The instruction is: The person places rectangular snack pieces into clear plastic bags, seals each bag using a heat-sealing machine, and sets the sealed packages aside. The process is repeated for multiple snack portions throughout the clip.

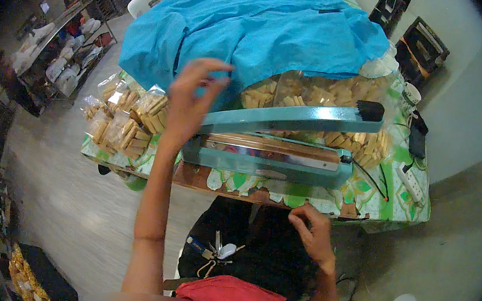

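Observation:
My left hand (pixel 196 89) is raised and blurred, in front of a blue cloth (pixel 255 27) and above the hinge end of a teal impulse heat sealer (pixel 266 164). Its thumb and fingers are bent and apart, with nothing visible between them. The sealer's arm (pixel 289 116) is lifted, so the brown sealing strip (pixel 264 144) shows. My right hand (pixel 313 237) hovers over my lap by the table's front edge, loosely curled and seemingly holding nothing. Filled clear bags of pale stick-shaped snacks (pixel 120 130) lie left of the sealer. Loose snack pieces (pixel 319 90) show behind it, partly under the cloth.
The table wears a torn green-and-white cover (pixel 237 181). A power strip (pixel 411 183), a dark adapter (pixel 417 141) and a patterned cup (pixel 410 95) sit at its right edge. A white chair (pixel 146 2) and loaded shelves (pixel 67 55) stand left. Keys (pixel 223 251) rest on my lap.

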Demonstrator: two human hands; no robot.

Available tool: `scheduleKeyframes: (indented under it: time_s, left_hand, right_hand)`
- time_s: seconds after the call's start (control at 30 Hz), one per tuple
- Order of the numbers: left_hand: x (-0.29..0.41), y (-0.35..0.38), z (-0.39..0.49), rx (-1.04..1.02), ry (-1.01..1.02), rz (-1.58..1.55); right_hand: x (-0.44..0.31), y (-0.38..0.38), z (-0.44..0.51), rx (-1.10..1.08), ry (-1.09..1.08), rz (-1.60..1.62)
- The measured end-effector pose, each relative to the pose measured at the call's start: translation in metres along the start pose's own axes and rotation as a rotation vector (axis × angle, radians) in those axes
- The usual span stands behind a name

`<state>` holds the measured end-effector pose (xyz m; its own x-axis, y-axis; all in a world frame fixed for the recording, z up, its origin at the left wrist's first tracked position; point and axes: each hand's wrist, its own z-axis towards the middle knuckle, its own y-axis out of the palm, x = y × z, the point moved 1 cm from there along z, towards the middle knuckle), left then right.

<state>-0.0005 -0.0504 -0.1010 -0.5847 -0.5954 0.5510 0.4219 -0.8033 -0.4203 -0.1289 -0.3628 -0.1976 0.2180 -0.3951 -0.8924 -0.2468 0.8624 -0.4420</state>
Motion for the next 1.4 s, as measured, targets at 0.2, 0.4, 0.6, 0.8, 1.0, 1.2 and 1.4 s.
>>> scheduleKeyframes:
  time_s: [0.2, 0.4, 0.6, 0.8, 1.0, 1.2, 1.4]
  left_hand:
    - [0.01, 0.086, 0.067, -0.753, 0.208, -0.05]
    - [-0.009, 0.095, 0.067, -0.892, 0.18, 0.183]
    - [0.006, 0.073, 0.057, -0.629, 0.194, 0.167]
    - [0.003, 0.082, 0.074, -0.893, 0.034, 0.084]
    - [0.016, 0.088, 0.093, -0.9, 0.262, 0.222]
    - [0.067, 0.04, 0.125, -0.7, 0.262, 0.395]
    - [0.152, -0.007, 0.126, -0.424, 0.494, 0.646]
  right_hand:
    - [0.005, 0.012, -0.012, -0.077, -0.021, 0.009]
    - [0.029, 0.009, -0.033, -0.087, 0.093, 0.071]
    - [0.053, 0.007, -0.053, -0.119, 0.229, 0.042]
    - [0.056, 0.008, -0.046, -0.02, 0.185, 0.153]
    - [0.036, -0.015, -0.028, -0.029, 0.145, 0.111]
    - [0.024, -0.036, -0.025, -0.058, 0.3, 0.075]
    - [-0.015, -0.043, -0.009, 0.15, 0.16, 0.241]
